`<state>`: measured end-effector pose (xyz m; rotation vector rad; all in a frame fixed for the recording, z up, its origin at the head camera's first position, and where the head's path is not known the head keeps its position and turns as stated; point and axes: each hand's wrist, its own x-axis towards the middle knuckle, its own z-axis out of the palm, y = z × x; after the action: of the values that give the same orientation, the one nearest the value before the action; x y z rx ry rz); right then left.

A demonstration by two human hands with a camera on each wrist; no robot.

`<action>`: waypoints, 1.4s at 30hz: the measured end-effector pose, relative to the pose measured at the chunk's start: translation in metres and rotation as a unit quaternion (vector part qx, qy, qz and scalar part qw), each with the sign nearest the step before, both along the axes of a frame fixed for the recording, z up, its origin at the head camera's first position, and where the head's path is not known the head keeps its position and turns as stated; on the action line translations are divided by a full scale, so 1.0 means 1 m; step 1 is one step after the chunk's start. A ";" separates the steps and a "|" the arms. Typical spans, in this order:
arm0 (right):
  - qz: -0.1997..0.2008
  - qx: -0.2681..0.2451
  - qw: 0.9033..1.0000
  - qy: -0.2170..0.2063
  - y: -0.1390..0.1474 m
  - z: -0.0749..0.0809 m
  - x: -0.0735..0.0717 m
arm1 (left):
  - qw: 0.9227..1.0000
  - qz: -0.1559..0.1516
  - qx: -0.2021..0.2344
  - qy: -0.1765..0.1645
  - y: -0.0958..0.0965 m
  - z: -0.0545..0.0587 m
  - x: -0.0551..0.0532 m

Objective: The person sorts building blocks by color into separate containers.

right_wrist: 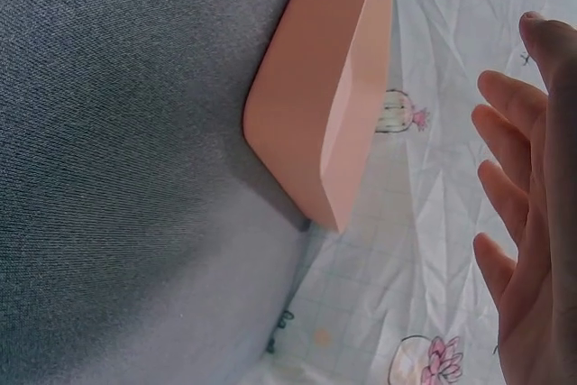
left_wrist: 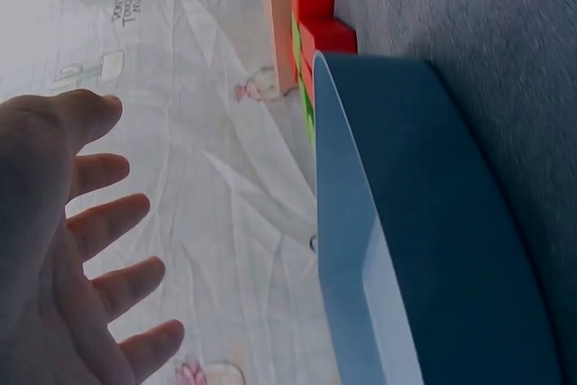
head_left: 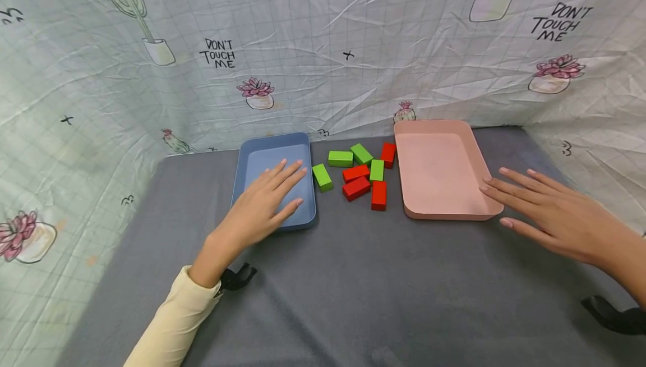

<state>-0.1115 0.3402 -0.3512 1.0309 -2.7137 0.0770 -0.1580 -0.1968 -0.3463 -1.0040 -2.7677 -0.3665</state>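
My left hand hovers over the blue tray with fingers straight and spread, holding nothing. In the left wrist view that hand stands apart from the tray's wall. My right hand is beside the right edge of the pink tray, fingers extended and bare. The right wrist view has this hand clear of the tray's corner. Between the trays lie several green blocks and several red blocks, some touching one another.
A grey cloth covers the table. Behind and at both sides hangs a pale printed curtain with cactus drawings. A black strap is at the left wrist, and another strap at the right.
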 end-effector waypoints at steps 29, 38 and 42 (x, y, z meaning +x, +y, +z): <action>-0.083 -0.067 0.989 -0.098 0.005 -0.022 -0.018 | 0.981 -0.027 0.124 -0.144 0.027 -0.016 -0.009; -0.088 -0.068 0.990 -0.091 0.010 -0.028 -0.024 | 0.970 -0.036 0.194 -0.142 0.049 -0.026 -0.009; -0.093 -0.081 0.988 -0.094 0.015 -0.031 -0.027 | 0.962 -0.030 0.213 -0.166 0.059 -0.029 -0.008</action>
<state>-0.1383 0.3550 -0.3819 0.7551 -2.9005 0.3725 -0.1659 -0.1373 -0.3750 -0.9848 -2.7443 -1.1799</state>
